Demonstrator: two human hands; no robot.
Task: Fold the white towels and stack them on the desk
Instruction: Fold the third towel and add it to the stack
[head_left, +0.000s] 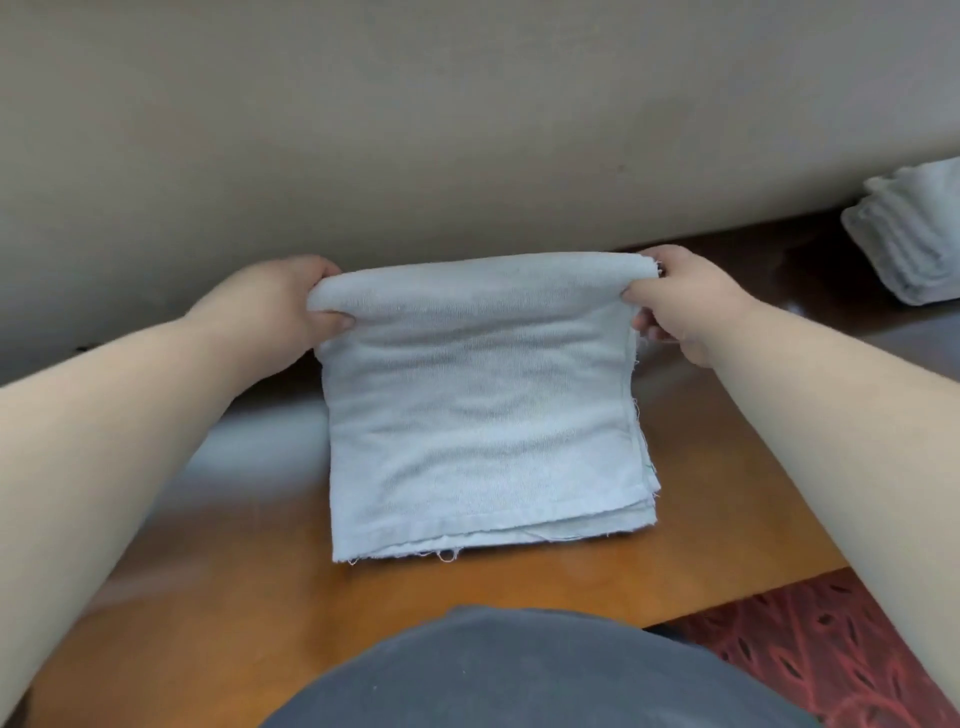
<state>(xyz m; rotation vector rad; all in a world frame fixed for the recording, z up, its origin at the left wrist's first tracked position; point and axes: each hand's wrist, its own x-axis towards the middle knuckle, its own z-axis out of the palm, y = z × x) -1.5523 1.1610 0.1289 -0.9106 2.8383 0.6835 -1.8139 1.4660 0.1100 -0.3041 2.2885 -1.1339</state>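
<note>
Head view, looking down over a wooden desk (519, 582) set against a beige wall (415, 130). Near the middle of the desk, a white towel (483, 415), already doubled into several layers, near edge resting on the wood with frayed hems showing, far edge lifted. Left hand (291, 306) on the far left corner, fingers curled over the raised fold, thumb pinching from the front. Right hand (680, 301) on the far right corner, same kind of pinch, thumb in front and the other fingers behind the cloth. At the far right of the desk, well apart from the hands, a stack of folded towels (909, 234), partly cut by the frame edge.

Step in hand, by judgement: one more fold, far edge about to be brought toward the near edge, or else a lift of the finished towel for carrying. Cannot tell which from a single moment.

Next move, most likely: both corners kept level and drawn together at equal pace, so the layers do not slide. Loose lower layers at the near right corner already a little offset, so some squaring probably needed. After that, transfer to the stack on the right, edges matched to it.
</note>
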